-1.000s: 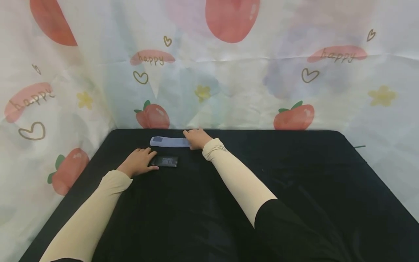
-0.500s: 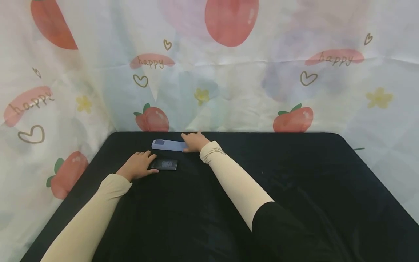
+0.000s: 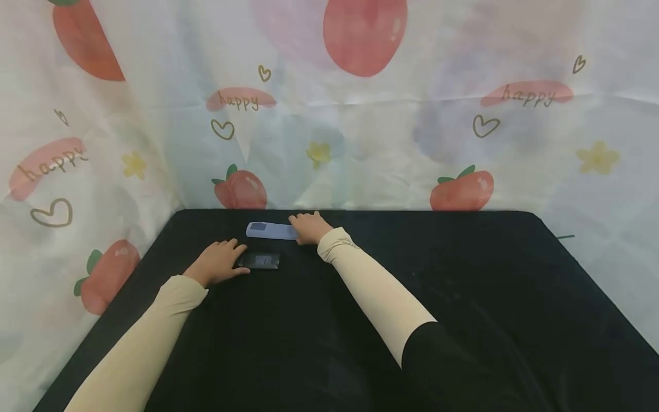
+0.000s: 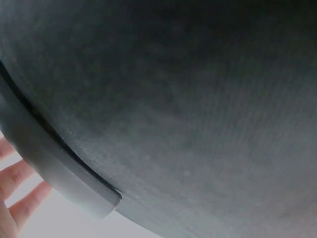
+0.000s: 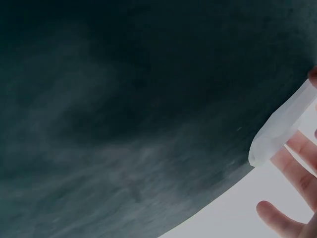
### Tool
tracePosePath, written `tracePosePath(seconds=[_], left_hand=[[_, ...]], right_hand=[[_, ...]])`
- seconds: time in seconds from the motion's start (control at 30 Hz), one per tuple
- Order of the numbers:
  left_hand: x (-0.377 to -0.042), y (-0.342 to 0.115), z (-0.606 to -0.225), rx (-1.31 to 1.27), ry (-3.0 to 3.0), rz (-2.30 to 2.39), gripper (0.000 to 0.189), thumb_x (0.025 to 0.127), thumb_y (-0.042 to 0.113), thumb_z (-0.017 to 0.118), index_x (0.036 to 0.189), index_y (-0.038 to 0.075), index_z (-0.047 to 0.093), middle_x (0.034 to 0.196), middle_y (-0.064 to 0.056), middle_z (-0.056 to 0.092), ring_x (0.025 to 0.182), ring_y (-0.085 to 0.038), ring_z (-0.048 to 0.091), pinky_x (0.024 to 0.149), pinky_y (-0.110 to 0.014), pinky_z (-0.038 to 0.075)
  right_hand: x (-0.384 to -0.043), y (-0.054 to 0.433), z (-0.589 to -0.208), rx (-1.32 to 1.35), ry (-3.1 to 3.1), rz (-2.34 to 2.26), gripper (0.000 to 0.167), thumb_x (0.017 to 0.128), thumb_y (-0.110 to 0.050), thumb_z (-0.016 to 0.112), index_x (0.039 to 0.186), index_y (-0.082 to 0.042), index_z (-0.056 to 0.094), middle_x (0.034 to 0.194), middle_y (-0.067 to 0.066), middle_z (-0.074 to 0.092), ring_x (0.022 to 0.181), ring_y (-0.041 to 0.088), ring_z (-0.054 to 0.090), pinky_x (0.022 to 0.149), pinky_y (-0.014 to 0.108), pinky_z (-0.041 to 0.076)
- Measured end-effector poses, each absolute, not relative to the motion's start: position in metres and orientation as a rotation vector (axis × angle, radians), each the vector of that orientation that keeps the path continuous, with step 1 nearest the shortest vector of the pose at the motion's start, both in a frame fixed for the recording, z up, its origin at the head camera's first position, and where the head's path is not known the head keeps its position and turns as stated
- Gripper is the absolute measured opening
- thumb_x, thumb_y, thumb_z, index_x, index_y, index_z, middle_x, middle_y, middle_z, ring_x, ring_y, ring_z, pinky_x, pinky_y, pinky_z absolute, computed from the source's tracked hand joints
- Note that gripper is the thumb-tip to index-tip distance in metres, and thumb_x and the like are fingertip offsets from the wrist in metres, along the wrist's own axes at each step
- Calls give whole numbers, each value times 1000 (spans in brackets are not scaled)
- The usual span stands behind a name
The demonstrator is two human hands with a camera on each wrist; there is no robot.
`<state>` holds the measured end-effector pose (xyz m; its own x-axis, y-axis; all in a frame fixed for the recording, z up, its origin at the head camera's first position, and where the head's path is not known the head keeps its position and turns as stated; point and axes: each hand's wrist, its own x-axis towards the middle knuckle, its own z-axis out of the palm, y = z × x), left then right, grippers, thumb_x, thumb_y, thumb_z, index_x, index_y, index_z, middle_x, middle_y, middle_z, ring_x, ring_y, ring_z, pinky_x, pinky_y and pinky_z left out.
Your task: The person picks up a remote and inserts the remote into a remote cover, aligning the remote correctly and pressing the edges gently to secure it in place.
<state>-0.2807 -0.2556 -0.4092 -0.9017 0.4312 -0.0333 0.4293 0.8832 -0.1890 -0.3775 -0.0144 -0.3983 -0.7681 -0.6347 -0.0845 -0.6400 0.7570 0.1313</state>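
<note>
My left hand (image 3: 216, 262) is at the left end of a flat black rectangular object (image 3: 264, 261) with a grey printed block, its thumb and fingers around that end. In the left wrist view the object (image 4: 64, 168) looks grey and smooth, with several fingers (image 4: 15, 178) beyond it. Behind it, my right hand (image 3: 310, 228) grips the right end of a long flat pale-blue bar (image 3: 275, 231) with a dark rectangle near its left end. The right wrist view shows a whitish, rounded end of the bar (image 5: 277, 131) against my fingers (image 5: 297, 173). Both gripped ends are partly hidden.
Black cloth covers the table (image 3: 319, 320). Its far edge meets a patterned curtain (image 3: 370, 137) with fruit and hearts, which also runs along the left and right sides. A thin dark stick-like thing (image 3: 565, 236) shows beyond the table's right edge.
The pale-blue bar has shifted slightly right, and less of it shows left of my right hand. My left hand and the black object stay put; the head view has tilted slightly.
</note>
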Motion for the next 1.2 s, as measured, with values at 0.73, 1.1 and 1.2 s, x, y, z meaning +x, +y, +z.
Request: tracePosePath(seconds=[0.73,1.1,1.2], left_hand=[[-278,-271,-406,-761,-3016,258,62,84,47,64,129,6,53,116,-17,56,104,-34,59,100,-52,38],[-276,-277,-401,-785,-3002,312,53,81,28,69,125,2,55,124,-22,56,113,-36,56,102,-53,37],[-277,-273,-402,-808,-2995,324,51,80,25,69,124,1,55,122,-21,58,112,-35,57,101,-52,38]], right_hand=[[-362,45,-382,-1011,2804,410,66,84,-33,68,139,-10,40,128,11,56,116,31,55,105,60,31],[-359,48,-392,-998,2912,389,60,90,-48,54,133,-8,49,131,16,51,121,34,50,103,60,33],[-359,46,-400,-1086,2924,455,55,92,-47,51,131,-9,49,129,13,53,120,32,51,104,58,33]])
